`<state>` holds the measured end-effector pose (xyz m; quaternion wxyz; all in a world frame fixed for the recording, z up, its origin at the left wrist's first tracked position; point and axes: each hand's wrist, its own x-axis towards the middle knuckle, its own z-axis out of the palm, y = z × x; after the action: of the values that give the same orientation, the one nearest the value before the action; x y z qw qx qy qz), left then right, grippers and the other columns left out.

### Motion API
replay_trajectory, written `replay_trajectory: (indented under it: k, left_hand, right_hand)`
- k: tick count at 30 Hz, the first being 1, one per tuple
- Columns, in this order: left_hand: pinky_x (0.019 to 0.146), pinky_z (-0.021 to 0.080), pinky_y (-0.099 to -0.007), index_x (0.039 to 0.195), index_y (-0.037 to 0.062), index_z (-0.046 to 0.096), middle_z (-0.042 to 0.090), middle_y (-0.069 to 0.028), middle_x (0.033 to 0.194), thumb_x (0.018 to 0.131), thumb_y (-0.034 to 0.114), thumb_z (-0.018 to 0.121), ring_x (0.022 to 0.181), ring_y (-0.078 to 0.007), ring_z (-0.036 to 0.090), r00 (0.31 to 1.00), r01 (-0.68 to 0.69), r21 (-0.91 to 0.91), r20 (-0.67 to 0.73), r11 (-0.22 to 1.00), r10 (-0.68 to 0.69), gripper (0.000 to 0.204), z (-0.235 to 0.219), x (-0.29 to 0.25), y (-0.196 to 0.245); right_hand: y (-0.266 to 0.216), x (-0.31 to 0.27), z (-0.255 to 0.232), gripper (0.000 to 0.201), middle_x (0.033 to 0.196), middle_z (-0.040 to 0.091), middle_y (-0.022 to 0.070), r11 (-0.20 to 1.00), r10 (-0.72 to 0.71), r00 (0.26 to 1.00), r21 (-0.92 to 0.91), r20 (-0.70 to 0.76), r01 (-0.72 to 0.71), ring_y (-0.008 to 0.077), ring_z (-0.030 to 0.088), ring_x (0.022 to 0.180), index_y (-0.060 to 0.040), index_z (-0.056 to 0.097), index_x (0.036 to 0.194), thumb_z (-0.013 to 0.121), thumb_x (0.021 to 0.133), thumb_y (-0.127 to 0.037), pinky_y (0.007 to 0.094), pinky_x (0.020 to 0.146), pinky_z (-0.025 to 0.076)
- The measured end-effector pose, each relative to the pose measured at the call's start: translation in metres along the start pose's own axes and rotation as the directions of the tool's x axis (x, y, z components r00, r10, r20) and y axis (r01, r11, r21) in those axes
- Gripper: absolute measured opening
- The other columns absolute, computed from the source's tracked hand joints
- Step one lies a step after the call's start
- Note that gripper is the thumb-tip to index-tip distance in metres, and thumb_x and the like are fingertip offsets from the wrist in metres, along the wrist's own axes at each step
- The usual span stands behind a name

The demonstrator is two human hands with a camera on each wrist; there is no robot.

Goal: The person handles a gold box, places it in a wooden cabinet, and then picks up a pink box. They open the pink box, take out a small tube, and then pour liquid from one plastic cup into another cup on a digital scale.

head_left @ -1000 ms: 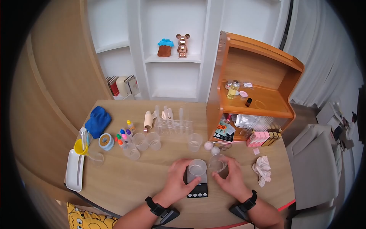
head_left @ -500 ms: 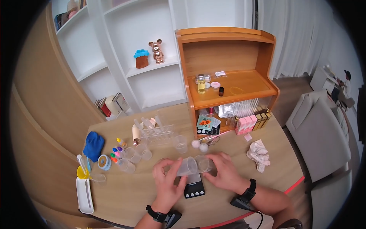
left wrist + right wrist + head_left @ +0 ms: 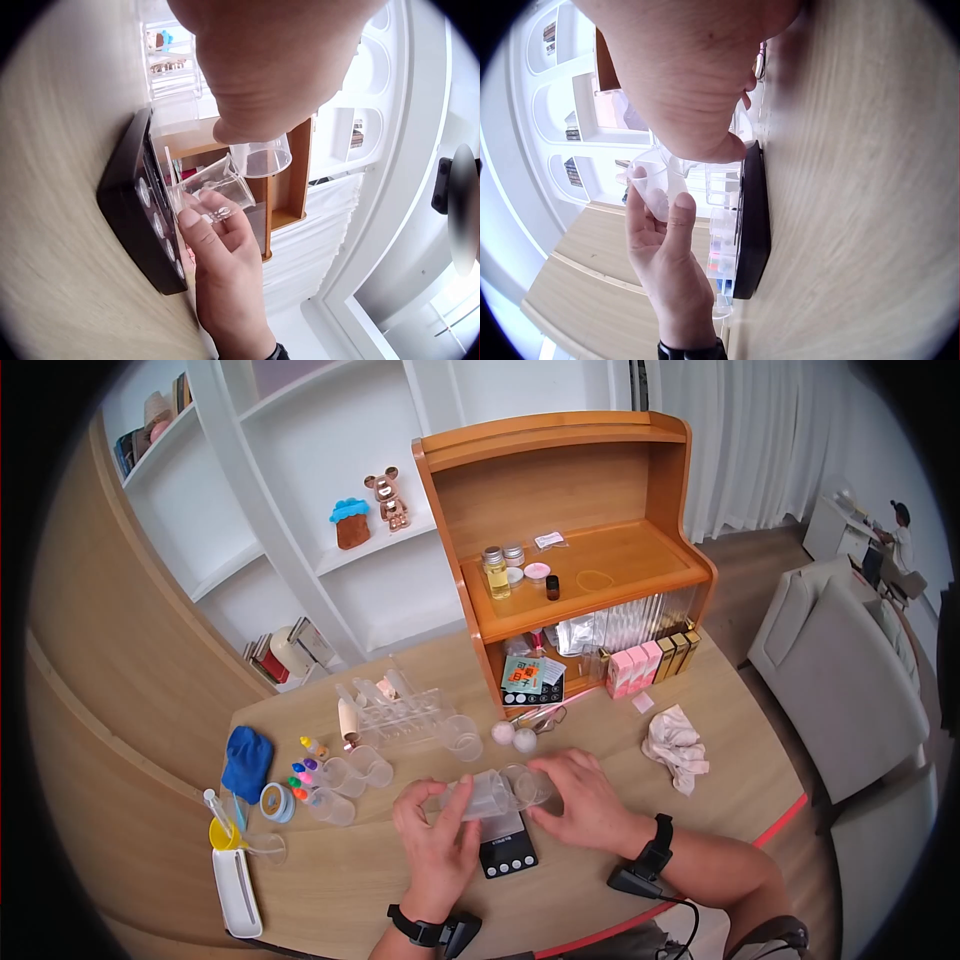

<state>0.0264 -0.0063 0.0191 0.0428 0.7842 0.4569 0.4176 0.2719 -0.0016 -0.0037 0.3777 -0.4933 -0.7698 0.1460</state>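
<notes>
My left hand point(image 3: 436, 846) grips a clear plastic cup point(image 3: 486, 797), tipped on its side with its mouth toward the right. Held in my right hand point(image 3: 588, 806) is a small clear glass beaker point(image 3: 526, 786), tilted, its rim against or very near the cup's mouth. In the left wrist view the beaker point(image 3: 217, 184) sits between the right hand's thumb and fingers, beside the cup point(image 3: 262, 156). Below both vessels lies a black digital scale point(image 3: 508, 852) with round buttons. Whether anything is flowing between the vessels I cannot tell.
Several clear cups point(image 3: 461, 738), dropper bottles and a test tube rack point(image 3: 405, 719) stand behind and left. A wooden shelf unit point(image 3: 470, 600) is at the back, a crumpled cloth point(image 3: 676, 748) at the right, and a white tray point(image 3: 235, 893) at the far left.
The left hand has lifted the cup off the scale and tipped it sideways toward the beaker. Both vessels have come together, and the head view has turned to the right.
</notes>
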Motion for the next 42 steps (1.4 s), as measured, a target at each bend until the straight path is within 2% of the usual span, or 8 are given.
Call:
replay_trajectory:
  k: [6, 8, 11, 18, 24, 26, 32, 42]
  left_hand:
    - [0.109, 0.044, -0.0522, 0.144, 0.0135, 0.068, 0.058, -0.016, 0.131, 0.073, 0.003, 0.086, 0.125, -0.0387, 0.057, 1.0, -0.001, 0.023, -0.011, 1.0, 0.001, 0.074, 0.001, 0.0, -0.001]
    - [0.109, 0.047, -0.0483, 0.139, 0.0044, 0.063, 0.061, -0.0169, 0.128, 0.078, 0.001, 0.086, 0.127, -0.0374, 0.056, 0.998, 0.056, -0.036, -0.038, 0.998, -0.057, 0.065, 0.002, 0.002, 0.003]
    - [0.111, 0.045, -0.0475, 0.135, 0.0049, 0.061, 0.064, -0.0167, 0.129, 0.08, 0.008, 0.087, 0.129, -0.0362, 0.057, 0.964, 0.266, -0.186, 0.073, 0.946, -0.256, 0.061, 0.009, -0.008, -0.005]
    - [0.117, 0.036, -0.0519, 0.132, 0.0086, 0.065, 0.065, -0.0164, 0.131, 0.078, 0.019, 0.091, 0.134, -0.0404, 0.053, 0.956, 0.272, -0.14, 0.152, 0.952, -0.251, 0.06, 0.011, -0.013, -0.01]
    - [0.125, 0.031, -0.0529, 0.144, 0.0085, 0.059, 0.056, -0.0201, 0.147, 0.076, 0.02, 0.094, 0.147, -0.0422, 0.044, 0.925, 0.259, -0.116, 0.314, 0.959, -0.212, 0.077, 0.007, -0.013, -0.019]
    - [0.127, 0.026, -0.0559, 0.153, 0.0118, 0.053, 0.042, -0.0218, 0.164, 0.074, 0.026, 0.096, 0.157, -0.046, 0.03, 0.893, 0.239, -0.118, 0.416, 0.964, -0.17, 0.091, -0.002, -0.008, -0.02]
    - [0.133, 0.012, -0.0577, 0.172, 0.0151, 0.026, 0.016, -0.0272, 0.178, 0.069, 0.031, 0.097, 0.166, -0.0496, 0.007, 0.757, 0.278, -0.104, 0.636, 0.955, -0.151, 0.126, -0.024, -0.002, -0.025]
    - [0.134, 0.012, -0.0546, 0.173, 0.0134, 0.024, 0.018, -0.026, 0.178, 0.069, 0.028, 0.099, 0.167, -0.0466, 0.007, 0.729, 0.277, -0.054, 0.662, 0.959, -0.173, 0.129, -0.027, -0.001, -0.023]
  right_hand:
    - [0.001, 0.0, 0.001, 0.06, 0.129, 0.067, 0.0168, 1.0, -0.008, 1.0, -0.01, -0.002, 0.008, 0.0395, 0.058, 0.128, -0.0053, 0.06, 0.136, 0.086, 0.084, -0.021, 0.0521, 0.113, 0.043]
    - [0.002, 0.0, 0.003, 0.06, 0.129, 0.067, 0.0176, 0.999, 0.024, 0.999, 0.024, -0.021, -0.024, 0.0392, 0.058, 0.127, -0.0055, 0.061, 0.136, 0.086, 0.084, -0.02, 0.0518, 0.112, 0.043]
    - [0.007, -0.001, 0.005, 0.059, 0.128, 0.068, 0.019, 0.994, 0.101, 0.995, 0.046, -0.024, -0.1, 0.0386, 0.059, 0.127, -0.0049, 0.063, 0.135, 0.086, 0.083, -0.022, 0.0516, 0.112, 0.044]
    - [0.011, -0.001, 0.003, 0.06, 0.128, 0.068, 0.02, 0.988, 0.145, 0.987, -0.047, -0.072, -0.148, 0.0379, 0.058, 0.13, -0.0028, 0.066, 0.134, 0.086, 0.083, -0.026, 0.0513, 0.113, 0.042]
    - [0.016, 0.001, 0.005, 0.064, 0.137, 0.065, 0.0179, 0.992, 0.067, 0.991, -0.098, -0.116, -0.079, 0.0384, 0.054, 0.135, -0.0013, 0.065, 0.135, 0.087, 0.081, -0.025, 0.0518, 0.115, 0.04]
    - [0.019, 0.0, 0.006, 0.065, 0.143, 0.062, 0.0173, 0.988, 0.101, 0.99, -0.102, -0.103, -0.112, 0.0391, 0.052, 0.137, -0.0002, 0.064, 0.136, 0.087, 0.08, -0.026, 0.0515, 0.116, 0.039]
    - [0.02, 0.0, 0.005, 0.068, 0.145, 0.06, 0.0182, 0.986, 0.11, 0.992, -0.119, -0.062, -0.117, 0.0396, 0.05, 0.139, 0.0003, 0.061, 0.139, 0.085, 0.082, -0.028, 0.0519, 0.118, 0.037]
    - [0.018, 0.001, 0.003, 0.067, 0.144, 0.06, 0.0188, 0.984, 0.096, 0.993, -0.142, -0.065, -0.105, 0.0398, 0.05, 0.139, 0.0006, 0.06, 0.139, 0.084, 0.084, -0.029, 0.0519, 0.118, 0.036]
